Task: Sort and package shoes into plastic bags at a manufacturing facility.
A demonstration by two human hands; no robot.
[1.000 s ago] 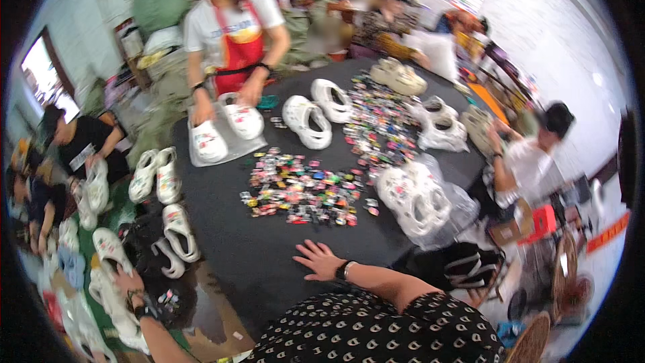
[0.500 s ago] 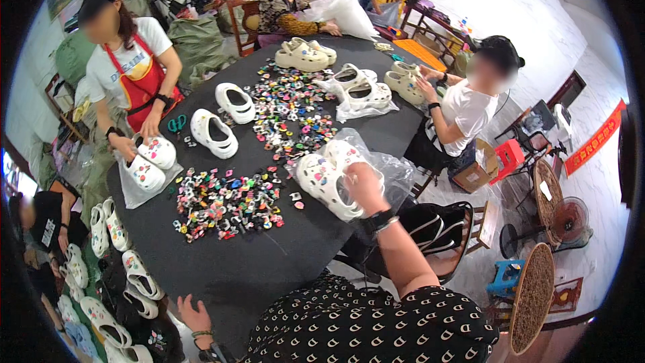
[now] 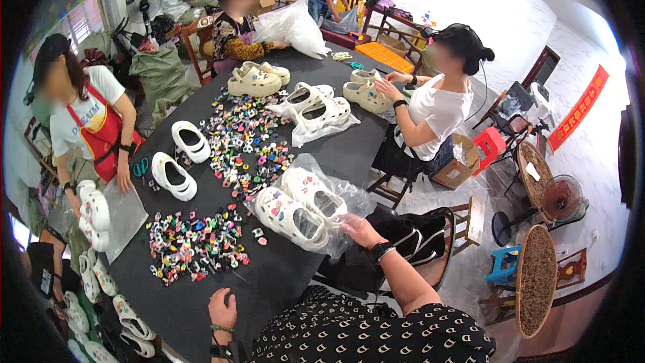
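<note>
Right hand (image 3: pixel 359 230) now off the tabletop, at the bagged white clogs (image 3: pixel 300 207).

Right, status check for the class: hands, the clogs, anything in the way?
Right hand open on the clear plastic bag holding the pair of white foam clogs. Left hand resting on the black table. Colourful charm pile between.

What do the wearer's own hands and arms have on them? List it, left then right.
The left hand is bare, with a thin green band around the wrist and a dark watch or strap just below it. The right hand is bare too, with a black wristwatch on a dark band. Both forearms are uncovered; the black garment with a small pale repeating pattern covers the body, and its sleeve ends cannot be seen clearly.
</note>
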